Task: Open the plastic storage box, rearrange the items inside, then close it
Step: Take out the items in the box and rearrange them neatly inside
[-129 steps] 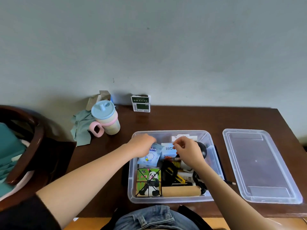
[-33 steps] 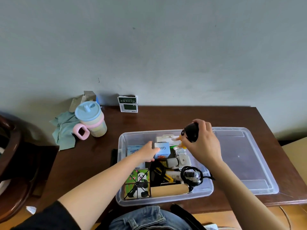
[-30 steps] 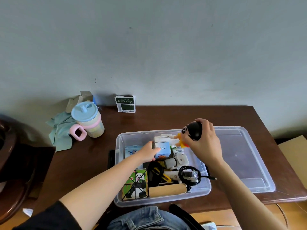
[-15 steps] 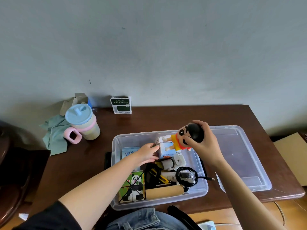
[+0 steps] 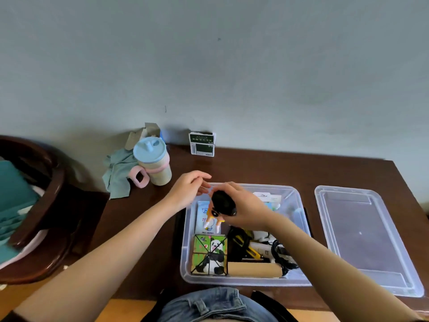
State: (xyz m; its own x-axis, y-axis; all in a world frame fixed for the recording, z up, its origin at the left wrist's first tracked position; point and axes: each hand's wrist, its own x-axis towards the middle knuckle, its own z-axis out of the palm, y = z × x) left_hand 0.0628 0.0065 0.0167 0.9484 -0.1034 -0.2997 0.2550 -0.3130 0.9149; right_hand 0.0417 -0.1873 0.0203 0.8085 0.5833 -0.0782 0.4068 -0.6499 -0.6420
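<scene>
Clear plastic storage box (image 5: 299, 205) open on brown bench (image 5: 267, 168), lid (image 5: 362, 238) flat just beside it at right. Inside: panda puzzle cube (image 5: 209, 254), cardboard tube (image 5: 254, 269), wet-wipes pack (image 5: 204, 217), yellow cutter (image 5: 249, 248), black cable (image 5: 282, 256). Right hand (image 5: 246, 210) curled round black-haired toy figure (image 5: 220, 206) over box's far-left part, feet downward. Left hand (image 5: 188, 189) relaxed, holding nothing, over rim.

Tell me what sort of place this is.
Most likely a room in a home, at a wooden desk set against a plain wall. A child's spouted cup stands on it, a cartoon figurine is held in the right hand, and a panda puzzle lies in the storage box.
</scene>
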